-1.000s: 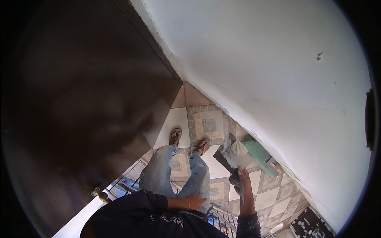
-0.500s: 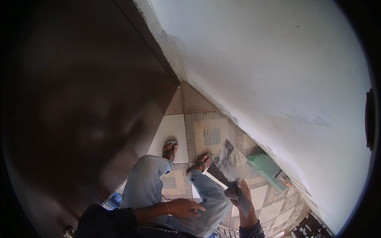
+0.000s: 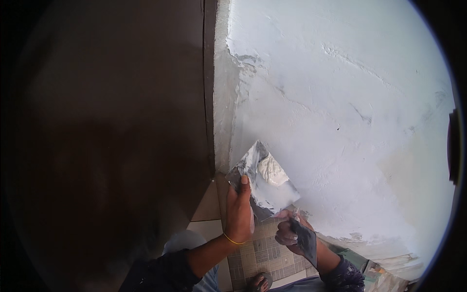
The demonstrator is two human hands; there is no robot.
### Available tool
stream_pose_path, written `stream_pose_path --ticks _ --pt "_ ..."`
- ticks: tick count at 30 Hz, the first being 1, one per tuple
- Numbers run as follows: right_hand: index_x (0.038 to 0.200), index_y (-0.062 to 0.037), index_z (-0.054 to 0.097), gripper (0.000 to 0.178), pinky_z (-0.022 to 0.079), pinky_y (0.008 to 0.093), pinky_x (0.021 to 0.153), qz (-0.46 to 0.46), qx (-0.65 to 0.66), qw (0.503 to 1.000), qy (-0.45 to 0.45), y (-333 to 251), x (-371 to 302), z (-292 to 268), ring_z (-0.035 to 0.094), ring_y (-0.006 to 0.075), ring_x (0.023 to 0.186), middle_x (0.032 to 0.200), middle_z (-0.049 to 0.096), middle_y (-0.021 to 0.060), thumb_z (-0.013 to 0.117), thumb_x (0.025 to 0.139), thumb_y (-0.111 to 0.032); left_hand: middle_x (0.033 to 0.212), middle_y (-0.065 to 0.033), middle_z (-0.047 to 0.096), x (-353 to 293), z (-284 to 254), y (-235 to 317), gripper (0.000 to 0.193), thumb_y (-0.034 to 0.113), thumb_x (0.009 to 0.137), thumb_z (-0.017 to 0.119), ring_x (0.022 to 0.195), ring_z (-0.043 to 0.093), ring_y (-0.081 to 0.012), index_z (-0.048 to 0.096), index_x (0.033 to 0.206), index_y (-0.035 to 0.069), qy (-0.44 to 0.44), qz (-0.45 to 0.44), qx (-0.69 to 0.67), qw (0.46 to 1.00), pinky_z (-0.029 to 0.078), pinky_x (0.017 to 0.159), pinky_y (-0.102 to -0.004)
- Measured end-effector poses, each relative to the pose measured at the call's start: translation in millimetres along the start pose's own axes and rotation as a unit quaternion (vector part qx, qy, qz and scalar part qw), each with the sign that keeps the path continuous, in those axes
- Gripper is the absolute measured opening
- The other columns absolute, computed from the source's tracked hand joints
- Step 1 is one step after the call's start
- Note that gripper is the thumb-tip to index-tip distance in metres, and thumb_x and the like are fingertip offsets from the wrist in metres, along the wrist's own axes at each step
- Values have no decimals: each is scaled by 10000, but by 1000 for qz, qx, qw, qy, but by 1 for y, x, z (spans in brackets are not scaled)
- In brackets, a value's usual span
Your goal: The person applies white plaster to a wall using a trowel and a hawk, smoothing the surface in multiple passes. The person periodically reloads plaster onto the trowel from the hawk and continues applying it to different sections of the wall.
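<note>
My left hand (image 3: 238, 211) grips the near left edge of a flat square metal plate (image 3: 267, 193), thumb lying on top. A lump of white putty (image 3: 271, 171) rests on the plate, and smears cover much of the rest. In my right hand (image 3: 288, 232) is a dark flat putty-knife blade (image 3: 305, 242), its face turned toward me. The fingertips of this hand are close to the plate's near corner; whether they touch it I cannot tell. Behind the plate rises a white wall (image 3: 331, 126) with rough, patchy coating.
A dark brown door-like panel (image 3: 107, 121) fills the left side, meeting the wall at a rough grey edge strip (image 3: 224, 107). Below are patterned floor tiles (image 3: 243, 263) and my sandalled foot (image 3: 261, 281). A green object (image 3: 352, 258) stands along the wall's base at lower right.
My left hand has come up from over my lap and taken hold of the plate, which was by my right hand. The plate is now higher, before the wall. The view has swung toward the wall.
</note>
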State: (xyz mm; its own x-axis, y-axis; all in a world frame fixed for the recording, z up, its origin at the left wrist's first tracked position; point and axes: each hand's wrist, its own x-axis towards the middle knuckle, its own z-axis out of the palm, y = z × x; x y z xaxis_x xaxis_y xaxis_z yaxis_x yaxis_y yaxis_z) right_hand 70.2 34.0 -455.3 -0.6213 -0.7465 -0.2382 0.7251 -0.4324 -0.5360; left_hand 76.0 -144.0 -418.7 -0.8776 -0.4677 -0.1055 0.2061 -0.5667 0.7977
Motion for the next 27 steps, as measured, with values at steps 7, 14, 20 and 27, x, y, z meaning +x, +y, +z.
stream_pose_path --ticks 7,14,20,27 --pt "1210 -82 526 353 515 368 884 -153 -17 971 186 -50 -73 -12 644 194 916 963 639 26 645 879 -117 1212 -14 575 -3 -11 43 337 292 959 563 1135 532 -158 549 1239 104 -95 -110 -167 975 426 970 -351" --pt "1146 -75 541 525 491 391 808 -340 -850 402 9 -97 -78 45 526 301 1081 1048 502 108 678 671 100 1160 -20 593 1 -10 41 360 309 959 576 1060 557 -136 551 1219 60 -90 -42 -47 994 442 921 -318" --pt "1278 -210 606 571 469 365 850 -344 -919 190 -38 -110 -45 127 505 239 1144 1204 510 24 678 723 -102 1099 -64 607 -7 5 52 363 304 968 573 1007 559 -116 561 1167 0 -86 38 33 995 445 879 -273" --pt "1315 -151 551 531 457 391 927 -220 -928 273 -124 -108 -26 110 477 231 1164 1263 502 38 614 796 -60 1163 -94 589 -10 -8 61 434 338 965 571 1049 561 -151 526 1197 -25 -36 219 -16 975 447 911 -304"
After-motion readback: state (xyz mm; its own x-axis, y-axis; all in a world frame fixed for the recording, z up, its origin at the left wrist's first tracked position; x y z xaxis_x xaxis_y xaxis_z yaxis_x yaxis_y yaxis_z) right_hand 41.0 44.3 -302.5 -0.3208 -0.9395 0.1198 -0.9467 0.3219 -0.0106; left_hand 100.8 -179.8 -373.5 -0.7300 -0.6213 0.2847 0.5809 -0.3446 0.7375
